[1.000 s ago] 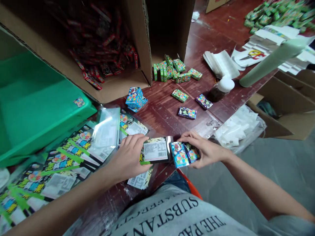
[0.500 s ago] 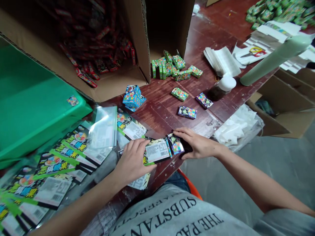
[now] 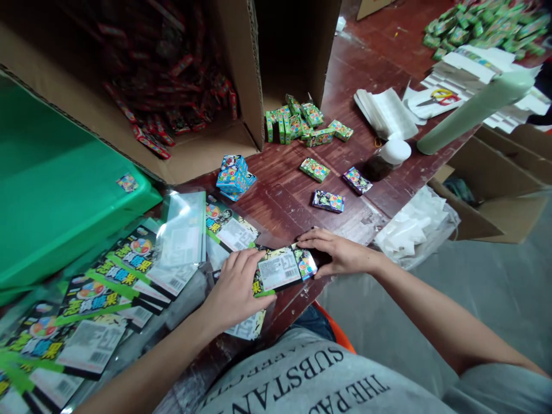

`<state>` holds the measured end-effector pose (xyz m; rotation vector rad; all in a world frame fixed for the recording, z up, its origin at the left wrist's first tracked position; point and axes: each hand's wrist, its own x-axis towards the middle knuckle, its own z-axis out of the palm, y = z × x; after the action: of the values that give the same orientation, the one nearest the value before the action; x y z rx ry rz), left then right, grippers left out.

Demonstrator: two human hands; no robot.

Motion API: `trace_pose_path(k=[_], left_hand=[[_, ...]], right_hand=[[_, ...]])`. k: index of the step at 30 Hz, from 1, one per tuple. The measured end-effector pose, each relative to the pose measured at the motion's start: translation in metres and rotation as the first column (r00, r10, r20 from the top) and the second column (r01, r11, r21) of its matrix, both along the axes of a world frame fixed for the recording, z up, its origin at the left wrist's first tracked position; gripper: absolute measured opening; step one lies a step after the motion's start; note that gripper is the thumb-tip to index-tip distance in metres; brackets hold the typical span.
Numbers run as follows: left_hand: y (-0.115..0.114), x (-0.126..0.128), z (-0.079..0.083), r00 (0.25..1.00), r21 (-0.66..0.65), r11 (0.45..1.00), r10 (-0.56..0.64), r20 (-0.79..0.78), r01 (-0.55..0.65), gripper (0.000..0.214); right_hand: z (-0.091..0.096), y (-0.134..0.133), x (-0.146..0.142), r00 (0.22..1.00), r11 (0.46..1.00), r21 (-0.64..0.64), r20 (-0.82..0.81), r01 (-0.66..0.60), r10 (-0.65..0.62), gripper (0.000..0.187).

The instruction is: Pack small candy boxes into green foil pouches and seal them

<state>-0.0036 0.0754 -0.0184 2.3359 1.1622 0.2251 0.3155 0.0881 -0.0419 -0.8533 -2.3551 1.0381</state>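
My left hand (image 3: 235, 287) grips a flat printed pouch (image 3: 278, 269) with a white label and barcode facing up, near the table's front edge. My right hand (image 3: 336, 253) is closed on small colourful candy boxes (image 3: 307, 263) at the pouch's right end; they look partly inside its opening. More printed pouches (image 3: 129, 264) lie fanned out to the left. Loose small boxes lie further back: a blue stack (image 3: 235, 175), a green cluster (image 3: 297, 123) and single ones (image 3: 328, 201).
A large open cardboard box (image 3: 207, 149) with red packets stands at the back left, a green bin (image 3: 56, 190) beside it. A white-lidded jar (image 3: 388, 158), paper stacks (image 3: 386, 112), scissors (image 3: 440, 96) and a plastic bag (image 3: 416, 224) lie to the right.
My right hand has pushed the small boxes leftward into the pouch's end; less of them shows now. Both hands shifted slightly up and away from me.
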Motion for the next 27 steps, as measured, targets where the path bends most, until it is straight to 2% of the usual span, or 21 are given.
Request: trace_pose_path(k=[3, 5, 7, 10, 12, 14, 15, 16, 17, 19, 20, 21, 22, 23, 25, 27], left_hand=[[-0.004, 0.005, 0.003, 0.998, 0.0, 0.998, 0.066, -0.01, -0.066, 0.079], [-0.01, 0.008, 0.004, 0.992, -0.019, 0.993, 0.118, -0.037, -0.119, 0.084], [-0.016, 0.009, 0.002, 0.986, -0.033, 0.987, 0.152, -0.073, -0.155, 0.09], [-0.015, 0.008, 0.003, 0.977, -0.011, 0.986, 0.162, -0.138, -0.165, 0.098], [0.0, 0.003, 0.018, 0.982, -0.023, 0.997, 0.073, -0.174, -0.079, 0.098], [0.033, -0.007, 0.048, 0.975, -0.03, 0.998, -0.061, -0.213, 0.055, 0.079], [0.057, -0.014, 0.067, 0.962, -0.016, 0.994, -0.112, -0.247, 0.112, 0.061], [0.086, -0.022, 0.087, 0.948, 0.093, 0.991, -0.063, -0.312, 0.096, 0.042], [0.118, -0.029, 0.106, 0.928, 0.237, 0.969, 0.028, -0.372, 0.065, 0.033], [0.186, -0.041, 0.135, 0.839, 0.418, 0.908, 0.219, -0.498, 0.012, 0.034], [0.22, -0.045, 0.143, 0.777, 0.454, 0.891, 0.299, -0.554, -0.019, 0.035], [0.25, -0.047, 0.146, 0.72, 0.455, 0.888, 0.358, -0.595, -0.066, 0.037], [0.276, -0.049, 0.145, 0.678, 0.422, 0.9, 0.379, -0.63, -0.11, 0.037], [0.298, -0.05, 0.14, 0.656, 0.403, 0.903, 0.395, -0.643, -0.149, 0.033], [0.325, -0.053, 0.127, 0.632, 0.372, 0.903, 0.42, -0.652, -0.216, 0.024], [0.336, -0.057, 0.114, 0.624, 0.374, 0.891, 0.45, -0.639, -0.259, 0.018]], right_hand=[[0.003, 0.0, -0.01, 1.0, 0.999, 0.019, -0.009, 0.03, -0.03, 0.086], [0.002, -0.006, -0.017, 0.994, 0.994, 0.026, 0.009, 0.111, -0.111, 0.092], [-0.004, -0.013, -0.021, 0.973, 0.973, 0.065, 0.057, 0.22, -0.224, 0.082], [-0.015, -0.02, -0.023, 0.974, 0.979, 0.14, 0.15, 0.151, -0.172, 0.076], [-0.016, -0.018, -0.019, 0.973, 0.978, 0.173, 0.178, 0.119, -0.15, 0.079], [-0.009, -0.004, -0.009, 0.958, 0.957, 0.199, 0.156, 0.209, -0.241, 0.076], [-0.003, 0.008, -0.003, 0.939, 0.933, 0.218, 0.131, 0.286, -0.319, 0.072], [0.004, 0.022, 0.004, 0.908, 0.896, 0.243, 0.106, 0.372, -0.406, 0.067], [0.011, 0.04, 0.011, 0.87, 0.85, 0.277, 0.083, 0.449, -0.486, 0.064], [0.024, 0.08, 0.022, 0.767, 0.731, 0.379, 0.079, 0.568, -0.637, 0.064], [0.029, 0.101, 0.027, 0.706, 0.684, 0.407, 0.123, 0.605, -0.697, 0.068], [0.032, 0.121, 0.03, 0.639, 0.662, 0.406, 0.213, 0.63, -0.739, 0.07], [0.033, 0.14, 0.032, 0.583, 0.667, 0.383, 0.323, 0.639, -0.745, 0.069], [0.034, 0.156, 0.032, 0.567, 0.677, 0.37, 0.37, 0.637, -0.736, 0.066], [0.034, 0.181, 0.027, 0.559, 0.698, 0.344, 0.426, 0.628, -0.712, 0.061], [0.036, 0.189, 0.019, 0.594, 0.728, 0.323, 0.425, 0.605, -0.683, 0.059]])
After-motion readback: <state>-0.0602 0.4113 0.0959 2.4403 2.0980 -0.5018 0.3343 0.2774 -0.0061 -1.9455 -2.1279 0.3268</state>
